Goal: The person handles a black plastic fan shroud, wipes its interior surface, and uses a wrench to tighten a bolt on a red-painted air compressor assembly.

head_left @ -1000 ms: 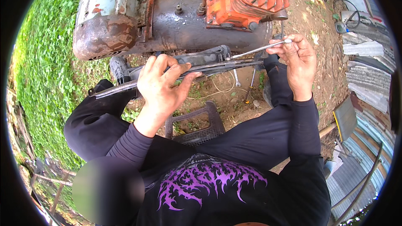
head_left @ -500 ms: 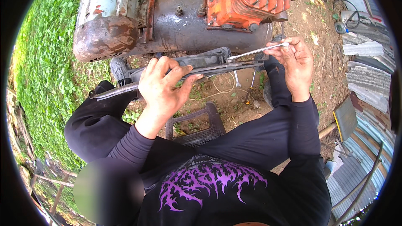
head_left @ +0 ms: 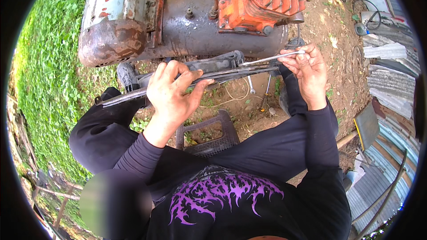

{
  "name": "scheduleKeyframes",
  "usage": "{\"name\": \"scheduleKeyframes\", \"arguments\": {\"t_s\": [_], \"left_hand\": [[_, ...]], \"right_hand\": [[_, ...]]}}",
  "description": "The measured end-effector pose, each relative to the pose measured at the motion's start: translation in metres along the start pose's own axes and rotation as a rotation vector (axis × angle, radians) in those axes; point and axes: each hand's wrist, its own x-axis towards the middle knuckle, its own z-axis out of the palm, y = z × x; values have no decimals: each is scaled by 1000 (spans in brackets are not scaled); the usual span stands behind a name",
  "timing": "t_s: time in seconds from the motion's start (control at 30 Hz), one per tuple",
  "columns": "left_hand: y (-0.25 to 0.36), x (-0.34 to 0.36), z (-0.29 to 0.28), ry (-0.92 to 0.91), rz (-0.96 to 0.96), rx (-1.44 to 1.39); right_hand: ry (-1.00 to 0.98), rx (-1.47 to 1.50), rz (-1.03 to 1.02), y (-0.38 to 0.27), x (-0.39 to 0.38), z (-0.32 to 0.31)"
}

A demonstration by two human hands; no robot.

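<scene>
My left hand (head_left: 171, 89) grips the rim of a long, narrow dark metal cover (head_left: 126, 96), thumb below and fingers over the top. The cover lies across in front of my knees, edge toward me, its right end below my right hand. Between the fingertips of my right hand (head_left: 309, 73) is a slim silver wrench (head_left: 269, 58). The wrench slants down to the left, its far end at the cover's right part; whether it sits on a fastener there is too small to tell. Just beyond stands an air compressor with a dark tank (head_left: 182, 33).
On the compressor sit a rusty grey motor (head_left: 113, 22) and an orange pump head (head_left: 267, 6). Another wrench (head_left: 252, 85) and a screwdriver (head_left: 265, 98) lie on the dirt between my legs, near a dark plastic stool (head_left: 229, 129). Corrugated sheets (head_left: 391, 80) lie at right.
My right hand has shifted slightly left and down, and the wrench now lies at a flatter angle. My left hand and the cover stay almost in place.
</scene>
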Motion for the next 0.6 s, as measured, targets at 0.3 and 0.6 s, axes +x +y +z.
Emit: {"name": "scheduleKeyframes", "arguments": {"t_s": [0.3,0.6], "left_hand": [[0,-2,2,13,1,-5],[-2,-2,1,7,12,-23]], "right_hand": [[-68,-169,-266,-3,8,17],[-203,-677,-546,-29,7,99]]}}
